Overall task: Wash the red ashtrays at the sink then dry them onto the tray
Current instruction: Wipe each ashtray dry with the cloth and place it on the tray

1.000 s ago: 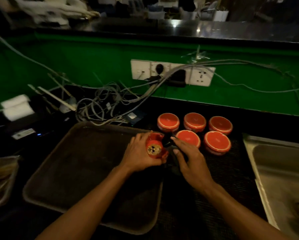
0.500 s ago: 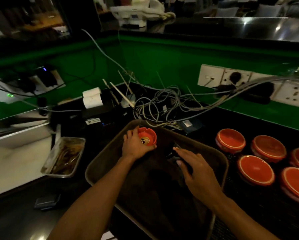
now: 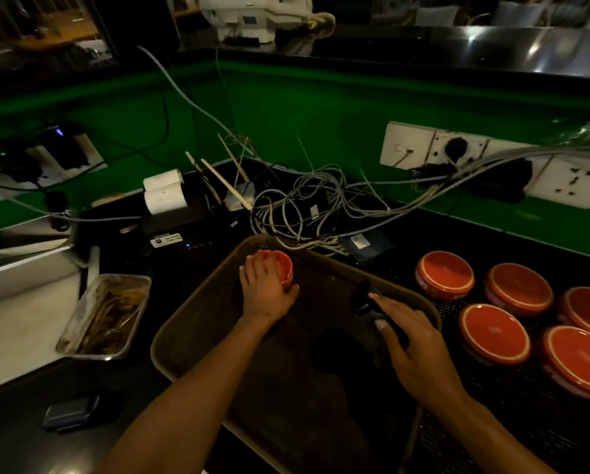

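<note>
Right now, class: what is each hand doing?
Left hand: grips a red ashtray at the tray's far corner.
Right hand: fingers rest on a dark cloth; grip unclear.

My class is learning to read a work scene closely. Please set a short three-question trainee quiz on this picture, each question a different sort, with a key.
1. True or false: the left hand grips a small red ashtray over the brown rectangular tray.
2. How many round red ashtrays lie upside down right of the tray?
3. The right hand rests on: A) a dark cloth, B) a white paper roll, C) a cable.

Key: 1 true; 2 five; 3 A.
</note>
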